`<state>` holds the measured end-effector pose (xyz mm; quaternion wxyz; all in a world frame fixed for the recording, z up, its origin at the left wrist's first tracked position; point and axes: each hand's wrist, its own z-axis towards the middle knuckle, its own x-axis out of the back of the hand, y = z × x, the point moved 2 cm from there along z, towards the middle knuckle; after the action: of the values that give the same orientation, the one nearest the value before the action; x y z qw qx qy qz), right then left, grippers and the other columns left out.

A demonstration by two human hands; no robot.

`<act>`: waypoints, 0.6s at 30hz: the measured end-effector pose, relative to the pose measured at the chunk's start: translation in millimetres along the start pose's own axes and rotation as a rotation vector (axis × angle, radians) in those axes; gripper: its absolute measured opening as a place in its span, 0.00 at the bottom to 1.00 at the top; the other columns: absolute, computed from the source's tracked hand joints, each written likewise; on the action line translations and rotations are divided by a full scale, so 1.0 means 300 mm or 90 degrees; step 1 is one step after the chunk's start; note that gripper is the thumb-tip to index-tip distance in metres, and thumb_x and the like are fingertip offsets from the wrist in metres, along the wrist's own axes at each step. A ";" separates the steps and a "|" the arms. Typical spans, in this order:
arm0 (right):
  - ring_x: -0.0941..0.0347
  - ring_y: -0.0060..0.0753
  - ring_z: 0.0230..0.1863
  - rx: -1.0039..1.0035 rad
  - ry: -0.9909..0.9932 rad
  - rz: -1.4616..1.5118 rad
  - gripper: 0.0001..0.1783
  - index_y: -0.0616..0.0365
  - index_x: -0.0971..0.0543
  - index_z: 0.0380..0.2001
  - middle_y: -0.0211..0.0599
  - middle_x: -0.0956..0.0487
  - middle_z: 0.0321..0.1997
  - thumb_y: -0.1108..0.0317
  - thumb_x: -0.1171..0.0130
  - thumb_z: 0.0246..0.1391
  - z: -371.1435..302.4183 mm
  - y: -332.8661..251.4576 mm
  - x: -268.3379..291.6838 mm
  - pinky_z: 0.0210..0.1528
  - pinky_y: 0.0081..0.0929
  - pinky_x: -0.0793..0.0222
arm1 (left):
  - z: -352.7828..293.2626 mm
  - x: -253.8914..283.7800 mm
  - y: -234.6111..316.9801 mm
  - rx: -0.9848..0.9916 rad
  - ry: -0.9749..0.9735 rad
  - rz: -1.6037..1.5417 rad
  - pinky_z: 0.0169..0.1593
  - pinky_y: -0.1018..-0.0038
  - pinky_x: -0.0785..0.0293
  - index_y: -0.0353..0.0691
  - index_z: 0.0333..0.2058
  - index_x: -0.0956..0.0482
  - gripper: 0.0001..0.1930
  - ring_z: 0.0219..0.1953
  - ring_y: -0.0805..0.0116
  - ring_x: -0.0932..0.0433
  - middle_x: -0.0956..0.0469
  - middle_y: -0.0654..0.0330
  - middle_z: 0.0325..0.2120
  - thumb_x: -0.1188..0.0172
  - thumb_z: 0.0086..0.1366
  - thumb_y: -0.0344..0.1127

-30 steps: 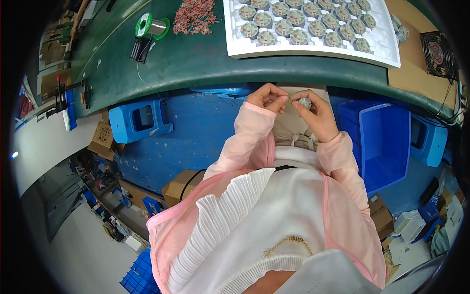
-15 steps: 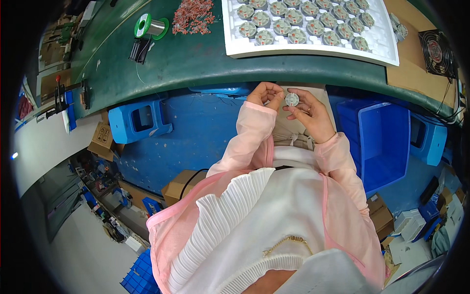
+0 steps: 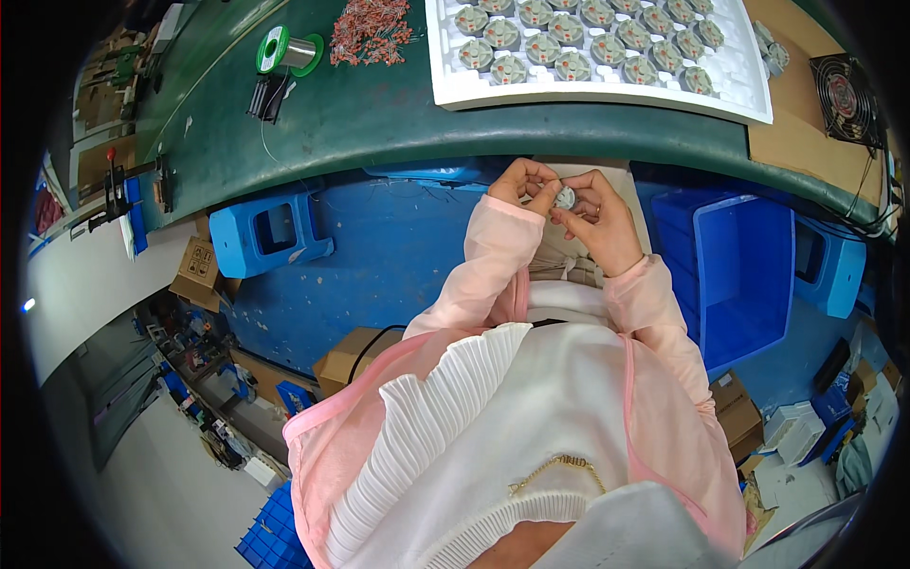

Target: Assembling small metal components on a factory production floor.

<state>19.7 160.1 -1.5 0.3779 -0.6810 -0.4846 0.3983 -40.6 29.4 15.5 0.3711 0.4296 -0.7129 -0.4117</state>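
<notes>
Over my lap, just in front of the bench edge, my right hand (image 3: 607, 223) grips a small round grey-white part (image 3: 566, 198) between thumb and fingers. My left hand (image 3: 524, 183) is closed in a pinch right beside it, fingertips meeting the part's upper left side. Whatever sits in that pinch is too small to make out. On the bench beyond, a white foam tray (image 3: 607, 98) carries rows of similar round grey parts (image 3: 573, 66) with small orange-red pieces on top.
A pile of small orange-red components with wire leads (image 3: 370, 33) lies on the green bench (image 3: 360, 123), left of the tray. Near it stand a solder wire spool (image 3: 289, 52) and a black holder (image 3: 268, 98). A black fan (image 3: 844, 102), blue bin (image 3: 744, 275) and blue stool (image 3: 272, 235) flank me.
My left hand has moved right, closing the gap to the round part. The part has tilted and dropped slightly in my right fingers, and its face is now partly covered.
</notes>
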 end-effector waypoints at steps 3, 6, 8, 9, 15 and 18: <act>0.27 0.20 0.28 -0.002 0.000 0.003 0.19 0.61 0.28 0.43 0.36 0.20 0.35 0.81 0.36 0.47 0.002 0.004 0.001 0.25 0.16 0.30 | 0.004 0.000 -0.006 -0.010 0.012 -0.022 0.27 0.84 0.38 0.37 0.37 0.24 0.04 0.24 0.80 0.34 0.25 0.65 0.25 0.41 0.62 0.26; 0.27 0.20 0.28 -0.003 -0.001 0.002 0.20 0.61 0.28 0.43 0.36 0.21 0.35 0.81 0.36 0.47 0.003 0.004 0.001 0.25 0.16 0.30 | 0.009 0.002 -0.010 -0.011 0.013 -0.030 0.27 0.84 0.38 0.37 0.37 0.24 0.04 0.23 0.80 0.34 0.25 0.65 0.25 0.41 0.62 0.26; 0.27 0.20 0.28 -0.004 -0.001 -0.001 0.20 0.60 0.28 0.44 0.36 0.21 0.35 0.81 0.36 0.47 0.004 0.003 0.000 0.25 0.16 0.30 | 0.012 0.003 -0.012 -0.006 0.009 -0.032 0.27 0.84 0.38 0.37 0.37 0.24 0.04 0.23 0.80 0.34 0.25 0.65 0.25 0.41 0.62 0.26; 0.27 0.21 0.28 -0.005 -0.001 -0.002 0.20 0.60 0.28 0.44 0.36 0.21 0.35 0.81 0.36 0.47 0.004 0.003 0.000 0.25 0.16 0.30 | 0.013 0.004 -0.013 -0.003 0.006 -0.032 0.27 0.84 0.38 0.37 0.36 0.24 0.04 0.23 0.80 0.34 0.25 0.65 0.25 0.41 0.62 0.26; 0.27 0.21 0.29 -0.005 0.001 -0.013 0.20 0.60 0.28 0.44 0.36 0.21 0.36 0.81 0.36 0.46 0.004 -0.008 0.000 0.25 0.16 0.30 | 0.018 0.005 -0.016 0.039 -0.008 -0.114 0.27 0.85 0.38 0.37 0.36 0.24 0.05 0.24 0.80 0.33 0.24 0.64 0.26 0.40 0.61 0.25; 0.27 0.22 0.29 0.005 -0.007 -0.013 0.19 0.61 0.28 0.45 0.37 0.21 0.36 0.80 0.37 0.48 0.006 -0.003 0.001 0.25 0.16 0.30 | 0.019 0.003 -0.015 -0.001 0.001 -0.054 0.28 0.85 0.36 0.36 0.36 0.24 0.05 0.25 0.80 0.32 0.23 0.64 0.27 0.40 0.61 0.24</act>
<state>17.8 161.0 -1.4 0.3821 -0.6724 -0.4920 0.3997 -44.6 28.7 9.4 0.3538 0.4595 -0.6936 -0.4273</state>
